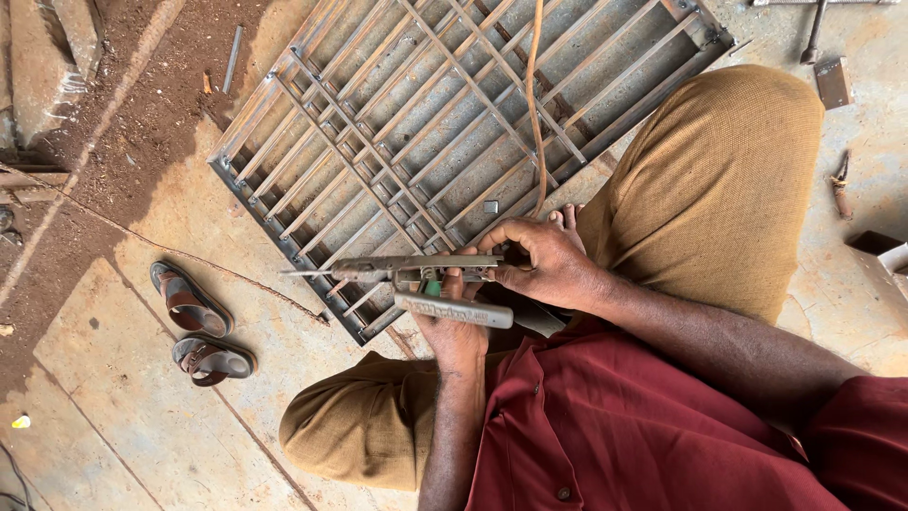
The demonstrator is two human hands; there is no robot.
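I squat over a grey steel window grille [397, 123] lying flat on the concrete floor. My right hand [541, 265] grips the rear of a long metal welding holder [407, 270], whose thin rod tip [298, 273] points left over the grille's near edge. An orange cable [534, 104] runs from that hand up across the grille. My left hand [454, 331] comes from below, holds a flat grey bar [454, 310] just under the holder, and its fingers touch the holder beside a small green part [432, 287].
A pair of brown sandals [199, 326] lies on the floor to the left. Red dirt [161, 85] borders the slab at top left. A cross-shaped tool [813, 33], a small metal plate [833, 82] and a box corner [884, 254] sit at the right.
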